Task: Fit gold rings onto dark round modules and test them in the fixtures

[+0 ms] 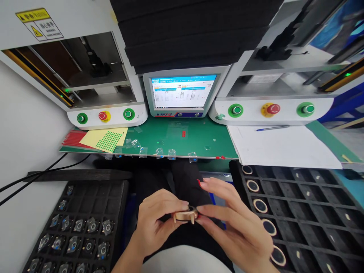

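Between my two hands, over my lap, is a gold-coloured watch case [185, 215] with lugs pointing down and a dark top. My left hand [159, 218] is closed on its left side, thumb and fingers pinching the rim. From the right, my right hand [233, 218] pinches the opposite edge with thumb and forefinger, its other fingers lifted and spread. The underside of the case is hidden from view. To the right, a black foam tray [280, 189] carries a column of gold-rimmed rings [261, 206]. On the left, another black tray [93, 191] has several film-wrapped dark parts [79, 225].
A green bench [153, 132] lies ahead, with film tabs [171, 153] stuck along its edge. Behind it are a monitor [184, 93] and two white press machines with push buttons [236, 110]. White paper [281, 146] with a pen [272, 128] lies right; a green-dot sticker sheet [109, 141], left.
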{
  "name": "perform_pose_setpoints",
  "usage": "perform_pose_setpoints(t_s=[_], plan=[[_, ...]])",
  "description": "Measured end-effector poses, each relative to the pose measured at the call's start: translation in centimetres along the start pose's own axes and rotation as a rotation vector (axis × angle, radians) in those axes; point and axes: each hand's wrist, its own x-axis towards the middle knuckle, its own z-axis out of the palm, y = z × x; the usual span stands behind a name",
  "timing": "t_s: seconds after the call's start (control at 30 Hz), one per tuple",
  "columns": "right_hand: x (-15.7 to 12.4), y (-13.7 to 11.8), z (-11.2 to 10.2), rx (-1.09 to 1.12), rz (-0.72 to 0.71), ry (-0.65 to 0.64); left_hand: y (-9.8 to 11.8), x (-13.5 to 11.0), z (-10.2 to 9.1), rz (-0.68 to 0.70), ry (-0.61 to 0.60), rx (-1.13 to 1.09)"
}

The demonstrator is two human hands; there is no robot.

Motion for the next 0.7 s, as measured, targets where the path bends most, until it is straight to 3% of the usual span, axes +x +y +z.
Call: perform_pose_setpoints(t_s=[0.3, 0.37, 0.43, 0.5, 0.57, 0.6, 0.63, 0.7], plan=[[-0.6, -0.3, 0.4, -0.170, -0.076, 0.046, 0.0, -0.3, 0.2, 0.008, 0.025, 0.021], [-0.9, -0.6, 0.6, -0.214, -0.110, 0.081, 0.0, -0.4, 0.5, -0.049, 0.108, 0.060], [-1.5, -0.3, 1.0, -0.179, -0.114, 0.088, -0.2, -0.5, 0.5, -0.169, 0.287, 0.095], [-2.1, 1.1, 1.5, -0.010, 0.085, 0.098, -0.7, -0.6, 0.2, -0.300, 0.506, 0.081], [-2.8, 3.8, 2.2, 0.229, 0.523, 0.164, -1.2, -0.7, -0.3, -0.377, 0.653, 0.023], [-3.1, 5.5, 2.6, 0.349, 0.784, 0.233, -1.5, -0.8, -0.5, -0.404, 0.685, -0.012], [-3.4, 7.3, 2.9, 0.405, 0.925, 0.261, -1.7, -0.8, -0.7, -0.435, 0.699, -0.048], [-3.8, 10.7, 3.6, 0.459, 1.061, 0.295, -2.0, -1.0, -0.8, -0.529, 0.706, -0.126]])
